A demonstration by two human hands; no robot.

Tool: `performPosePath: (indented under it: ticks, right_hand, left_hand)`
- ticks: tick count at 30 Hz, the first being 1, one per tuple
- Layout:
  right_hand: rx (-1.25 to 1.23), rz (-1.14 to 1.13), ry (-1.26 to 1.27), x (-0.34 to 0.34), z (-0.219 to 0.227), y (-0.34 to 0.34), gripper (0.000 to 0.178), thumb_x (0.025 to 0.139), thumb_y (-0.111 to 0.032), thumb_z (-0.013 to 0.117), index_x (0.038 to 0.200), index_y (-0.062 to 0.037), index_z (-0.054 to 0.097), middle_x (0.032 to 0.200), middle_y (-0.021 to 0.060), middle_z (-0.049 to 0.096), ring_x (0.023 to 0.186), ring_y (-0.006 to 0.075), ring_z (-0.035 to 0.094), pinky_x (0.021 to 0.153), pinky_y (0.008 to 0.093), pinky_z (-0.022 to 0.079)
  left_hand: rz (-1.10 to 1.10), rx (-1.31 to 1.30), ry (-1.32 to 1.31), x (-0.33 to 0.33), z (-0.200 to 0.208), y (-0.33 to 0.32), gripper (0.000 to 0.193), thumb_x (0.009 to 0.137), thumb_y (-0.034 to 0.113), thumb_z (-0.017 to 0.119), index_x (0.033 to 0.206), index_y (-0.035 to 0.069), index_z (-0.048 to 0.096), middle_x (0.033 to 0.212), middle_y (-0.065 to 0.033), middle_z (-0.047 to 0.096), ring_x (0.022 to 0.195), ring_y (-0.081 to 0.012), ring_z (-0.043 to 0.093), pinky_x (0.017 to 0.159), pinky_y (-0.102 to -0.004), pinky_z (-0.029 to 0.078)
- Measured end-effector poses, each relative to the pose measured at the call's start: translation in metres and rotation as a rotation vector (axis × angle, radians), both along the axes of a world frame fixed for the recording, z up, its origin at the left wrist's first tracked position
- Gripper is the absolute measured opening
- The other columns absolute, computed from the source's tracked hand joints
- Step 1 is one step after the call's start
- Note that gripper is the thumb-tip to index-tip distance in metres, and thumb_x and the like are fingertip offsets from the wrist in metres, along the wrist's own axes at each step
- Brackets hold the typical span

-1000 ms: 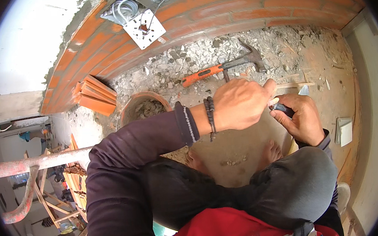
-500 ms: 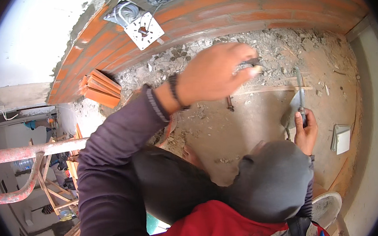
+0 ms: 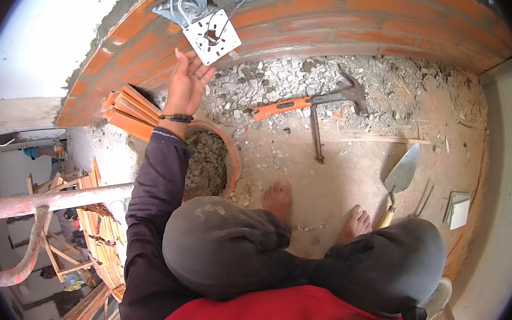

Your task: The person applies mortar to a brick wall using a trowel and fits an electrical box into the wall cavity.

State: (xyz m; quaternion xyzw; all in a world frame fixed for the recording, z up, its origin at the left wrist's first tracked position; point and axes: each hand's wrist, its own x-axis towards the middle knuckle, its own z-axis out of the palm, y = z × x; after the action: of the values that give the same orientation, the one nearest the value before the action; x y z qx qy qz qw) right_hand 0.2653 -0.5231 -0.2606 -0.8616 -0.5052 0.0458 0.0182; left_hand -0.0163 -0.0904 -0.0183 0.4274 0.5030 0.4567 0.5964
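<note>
My left hand (image 3: 187, 88) reaches to the brick wall with its palm up and fingers spread, holding nothing. Its fingertips are beside the lower edge of a white square electrical plate (image 3: 207, 49), which hangs by wires from a wall recess. I cannot tell whether they touch it. Under my forearm stands a round bucket (image 3: 236, 162) with grey mortar (image 3: 207, 164) inside. A claw hammer (image 3: 291, 106) with an orange grip lies on the rubble, crossing a rusty metal bar (image 3: 316, 136). Near my foot rests a pointing trowel (image 3: 404, 170). My right hand is out of view.
Broken rubble (image 3: 273, 82) lines the foot of the brick wall (image 3: 341, 21). Stacked orange tiles (image 3: 133, 116) lean at the left, above a red-and-white pipe (image 3: 59, 201). Thin metal rods (image 3: 425, 199) and white plates (image 3: 458, 209) lie at the right. A wooden strip (image 3: 382, 140) crosses the floor.
My left hand has moved left from over the rubble to the white plate, and the dark object at its fingers is gone. My right hand, which gripped a dark handle beside the trowel, has left view.
</note>
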Motion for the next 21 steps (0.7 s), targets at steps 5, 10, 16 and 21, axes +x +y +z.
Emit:
performPosePath:
  ticks: [5, 10, 16, 21]
  right_hand:
    - [-0.065, 0.031, -0.014, 0.015, -0.033, -0.021, 0.025, 0.097, -0.016, 0.049, 0.121, -0.0103, 0.052, 0.101, 0.0121, 0.063, 0.087, 0.0340, 0.065, 0.072, 0.0470, 0.053]
    - [0.363, -0.204, 0.417, 0.212, 0.098, 0.032, 0.021, 0.098, -0.015, 0.063, 0.113, -0.0013, 0.059, 0.097, 0.0072, 0.060, 0.085, 0.0185, 0.056, 0.080, 0.0318, 0.047]
    - [0.274, 0.284, 0.519, 0.170, 0.277, 0.200, 0.018, 0.090, -0.005, 0.069, 0.104, 0.0010, 0.061, 0.090, 0.0079, 0.059, 0.081, 0.0169, 0.056, 0.074, 0.0311, 0.047]
    - [0.351, 0.834, 0.463, 0.067, 0.315, 0.310, 0.034, 0.081, -0.012, 0.079, 0.109, -0.0021, 0.062, 0.100, 0.0149, 0.063, 0.086, 0.0313, 0.062, 0.075, 0.0399, 0.051]
  left_hand:
    - [-0.171, 0.006, -0.248, 0.025, -0.018, 0.013, 0.067, 0.104, 0.057, 0.041, 0.152, 0.011, 0.034, 0.151, -0.0097, 0.047, 0.138, -0.0325, 0.046, 0.119, -0.0495, 0.032]
    - [-0.379, 0.040, -0.405, 0.017, -0.020, 0.006, 0.072, 0.099, 0.056, 0.055, 0.153, 0.014, 0.034, 0.152, -0.0077, 0.044, 0.141, -0.0295, 0.041, 0.119, -0.0490, 0.031]
    - [-0.553, 0.013, -0.584, 0.044, -0.027, 0.014, 0.069, 0.096, 0.048, 0.067, 0.150, 0.021, 0.034, 0.146, -0.0042, 0.047, 0.128, -0.0251, 0.047, 0.107, -0.0433, 0.039]
    - [-0.500, -0.042, -0.598, 0.042, -0.031, 0.019, 0.064, 0.092, 0.046, 0.072, 0.144, 0.019, 0.045, 0.142, -0.0036, 0.052, 0.127, -0.0238, 0.051, 0.105, -0.0440, 0.043]
